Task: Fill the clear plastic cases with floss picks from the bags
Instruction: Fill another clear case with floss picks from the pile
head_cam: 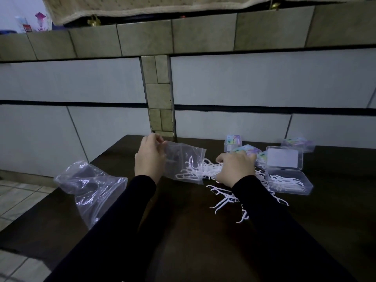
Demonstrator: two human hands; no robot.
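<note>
My left hand (150, 157) pinches the top corner of a small clear bag (184, 162) and holds it tilted, with a few white floss picks left in its lower end. More floss picks (222, 197) lie spilled on the dark table (183, 231) from the bag's mouth toward the right. My right hand (236, 168) rests palm down on this pile, fingers curled over some picks. To its right an open clear plastic case (289, 181) holds several picks, its lid (283, 157) standing up.
A crumpled empty plastic bag (91, 187) lies near the table's left edge. Closed cases with colourful labels (233, 142) sit at the back right, against the tiled wall. The table's left edge drops to a tiled floor.
</note>
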